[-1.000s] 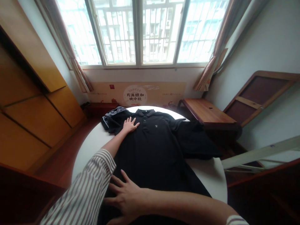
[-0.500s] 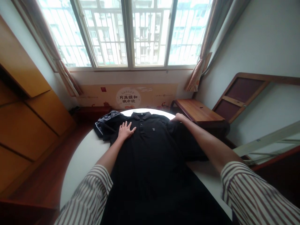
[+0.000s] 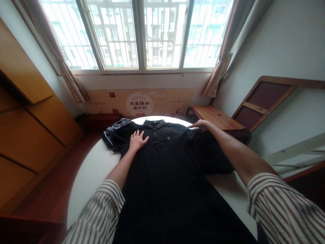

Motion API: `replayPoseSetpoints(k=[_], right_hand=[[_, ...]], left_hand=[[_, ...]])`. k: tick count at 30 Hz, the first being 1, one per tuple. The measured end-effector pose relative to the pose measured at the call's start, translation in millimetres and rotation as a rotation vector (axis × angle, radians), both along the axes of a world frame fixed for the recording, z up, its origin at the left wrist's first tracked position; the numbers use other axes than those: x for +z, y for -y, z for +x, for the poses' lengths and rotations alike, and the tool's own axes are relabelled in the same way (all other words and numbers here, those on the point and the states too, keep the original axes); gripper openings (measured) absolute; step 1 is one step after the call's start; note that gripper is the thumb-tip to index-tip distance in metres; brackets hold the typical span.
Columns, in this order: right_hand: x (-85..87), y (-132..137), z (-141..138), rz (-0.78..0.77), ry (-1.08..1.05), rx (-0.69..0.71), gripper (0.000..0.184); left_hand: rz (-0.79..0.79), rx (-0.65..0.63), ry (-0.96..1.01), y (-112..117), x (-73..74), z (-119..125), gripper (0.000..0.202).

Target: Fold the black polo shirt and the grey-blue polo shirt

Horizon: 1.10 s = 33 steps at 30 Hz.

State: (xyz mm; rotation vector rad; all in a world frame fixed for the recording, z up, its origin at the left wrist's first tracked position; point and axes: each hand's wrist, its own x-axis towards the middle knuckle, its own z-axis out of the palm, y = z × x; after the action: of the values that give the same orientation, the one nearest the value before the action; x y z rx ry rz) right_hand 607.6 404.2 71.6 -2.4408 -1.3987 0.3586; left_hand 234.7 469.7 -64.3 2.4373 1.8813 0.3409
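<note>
Left hand (image 3: 137,141) open, palm flat on the chest of a black polo shirt (image 3: 165,173); right hand (image 3: 199,124) open on its shoulder, neither gripping.

Black polo shirt (image 3: 162,169) — flat, collar up

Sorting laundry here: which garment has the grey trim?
The crumpled garment by your left hand; the black polo under that hand shows only a small pale logo.

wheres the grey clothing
In the head view, the grey clothing lies against the far left of the black polo shirt, just past the left hand.
</note>
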Motion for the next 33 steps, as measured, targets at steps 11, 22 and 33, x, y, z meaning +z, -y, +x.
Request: replayPoseSetpoints(k=[11, 22, 33], right_hand=[[26.1, -39.0, -38.8, 0.050, -0.056, 0.145, 0.051], [-21.2, -79.0, -46.4, 0.008, -0.038, 0.182, 0.034], [-73.2, -94.4, -41.2, 0.092, 0.197, 0.234, 0.041]], left_hand=[[-0.017, 0.007, 0.006, 1.5, 2.8, 0.9, 0.077], [-0.002, 0.009, -0.004, 0.3, 0.0, -0.7, 0.076], [0.022, 0.022, -0.032, 2.9, -0.2, 1.4, 0.075]])
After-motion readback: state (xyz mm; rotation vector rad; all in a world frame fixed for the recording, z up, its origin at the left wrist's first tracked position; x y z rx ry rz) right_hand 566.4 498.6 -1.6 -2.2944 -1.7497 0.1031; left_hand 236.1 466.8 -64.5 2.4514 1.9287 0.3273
